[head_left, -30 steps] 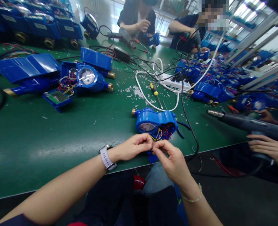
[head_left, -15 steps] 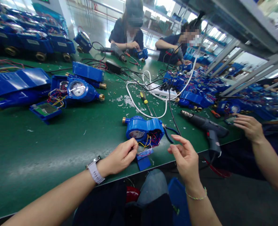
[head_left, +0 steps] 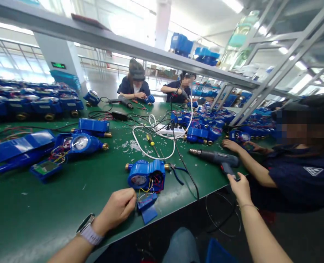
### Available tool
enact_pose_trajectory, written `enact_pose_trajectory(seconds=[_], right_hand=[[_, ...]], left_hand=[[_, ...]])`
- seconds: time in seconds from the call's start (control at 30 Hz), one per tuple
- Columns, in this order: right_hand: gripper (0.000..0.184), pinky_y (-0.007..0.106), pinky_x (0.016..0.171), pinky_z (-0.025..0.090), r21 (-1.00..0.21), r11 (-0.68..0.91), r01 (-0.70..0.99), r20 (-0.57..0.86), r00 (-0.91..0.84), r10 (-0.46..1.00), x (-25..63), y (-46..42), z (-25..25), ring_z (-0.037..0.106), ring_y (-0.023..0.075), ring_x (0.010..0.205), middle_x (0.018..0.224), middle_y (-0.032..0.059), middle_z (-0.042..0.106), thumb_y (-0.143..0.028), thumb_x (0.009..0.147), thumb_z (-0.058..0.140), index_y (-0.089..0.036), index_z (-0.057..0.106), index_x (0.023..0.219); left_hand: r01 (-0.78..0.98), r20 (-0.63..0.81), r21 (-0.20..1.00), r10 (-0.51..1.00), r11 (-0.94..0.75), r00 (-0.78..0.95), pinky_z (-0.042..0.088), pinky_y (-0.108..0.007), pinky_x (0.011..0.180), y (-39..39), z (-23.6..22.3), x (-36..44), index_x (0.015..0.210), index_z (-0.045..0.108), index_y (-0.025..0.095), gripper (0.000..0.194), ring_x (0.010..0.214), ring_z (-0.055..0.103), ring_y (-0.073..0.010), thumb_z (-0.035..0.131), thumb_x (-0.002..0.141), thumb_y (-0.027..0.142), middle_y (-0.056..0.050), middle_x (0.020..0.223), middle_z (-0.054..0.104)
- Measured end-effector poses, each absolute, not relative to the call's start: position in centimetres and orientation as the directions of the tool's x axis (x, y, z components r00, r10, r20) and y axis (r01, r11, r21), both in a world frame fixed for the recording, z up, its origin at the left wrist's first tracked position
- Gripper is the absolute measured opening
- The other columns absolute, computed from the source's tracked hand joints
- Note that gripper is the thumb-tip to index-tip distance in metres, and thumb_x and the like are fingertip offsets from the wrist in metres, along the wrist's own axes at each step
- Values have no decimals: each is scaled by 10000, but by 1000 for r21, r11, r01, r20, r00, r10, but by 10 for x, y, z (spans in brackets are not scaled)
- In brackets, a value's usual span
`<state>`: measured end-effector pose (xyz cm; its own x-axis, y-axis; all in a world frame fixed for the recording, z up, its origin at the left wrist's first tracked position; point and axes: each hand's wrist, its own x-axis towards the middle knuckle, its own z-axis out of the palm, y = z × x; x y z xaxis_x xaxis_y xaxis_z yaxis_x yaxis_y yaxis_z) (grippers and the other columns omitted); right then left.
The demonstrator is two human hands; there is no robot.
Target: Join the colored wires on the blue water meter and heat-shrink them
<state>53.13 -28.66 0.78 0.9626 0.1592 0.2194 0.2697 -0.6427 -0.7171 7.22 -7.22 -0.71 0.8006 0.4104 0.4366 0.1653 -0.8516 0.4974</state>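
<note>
- The left hand was curled with its fingers folded in, beside the blue meter; whether it pinched anything could not be told.
- The right hand had its thumb and fingers apart at the lower end of the heat gun's handle; contact could not be told.
- The meter lay near the edge of the green surface, its wires running to a small blue case.
- Pliers lay just right of it, a screwdriver beyond.

likely workshop: heat gun, screwdriver
</note>
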Motion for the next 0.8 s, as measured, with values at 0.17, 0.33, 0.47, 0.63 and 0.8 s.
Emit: enact_pose_trajectory(seconds=[0.17, 0.33, 0.47, 0.63, 0.8], right_hand=[[408, 538, 958, 383, -731, -662, 163, 25, 977, 213, 574, -273, 12, 543, 445, 1090, 1028, 250, 628, -328, 611, 727, -107, 625, 938], [344, 504, 711, 509, -813, -579, 60, -158, 935, 318, 573, -270, 10, 638, 417, 808, 726, 177, 646, -304, 508, 832, -142, 595, 698], [431, 368, 512, 542, -915, -393, -91, -273, 857, 438, 545, -278, 5, 631, 269, 572, 681, 114, 647, -294, 474, 827, -112, 607, 796], [491, 267, 436, 536, -966, -185, -183, -250, 852, 460, 504, -302, 4, 608, 183, 519, 799, 90, 668, -295, 458, 799, -134, 586, 871], [572, 270, 522, 577, -1000, 10, 0, 5, 870, 493, 452, -355, 26, 623, 179, 575, 843, 34, 670, -348, 511, 859, -217, 611, 1009]], left_hand=[[270, 418, 478, 487, -836, 767, 354, -240, 557, -89, 1, 66, 633, 478, 179, 345, 546, 483, -120, 360, 955, 220, 3, 589, 516], [303, 319, 683, 645, -664, 694, 450, -254, 670, -103, 11, 63, 779, 587, 183, 261, 698, 593, -155, 420, 950, 287, -32, 759, 641], [277, 259, 805, 731, -525, 632, 471, -270, 711, -106, 16, 68, 778, 623, 168, 246, 739, 608, -171, 486, 912, 323, -42, 780, 673], [202, 138, 934, 819, -295, 557, 463, -253, 628, -107, 9, 81, 762, 649, 141, 272, 657, 584, -158, 564, 847, 384, -34, 693, 661], [55, 82, 989, 816, -138, 572, 498, -303, 746, -111, -3, 96, 804, 645, 119, 276, 773, 628, -184, 614, 809, 393, -81, 844, 702]])
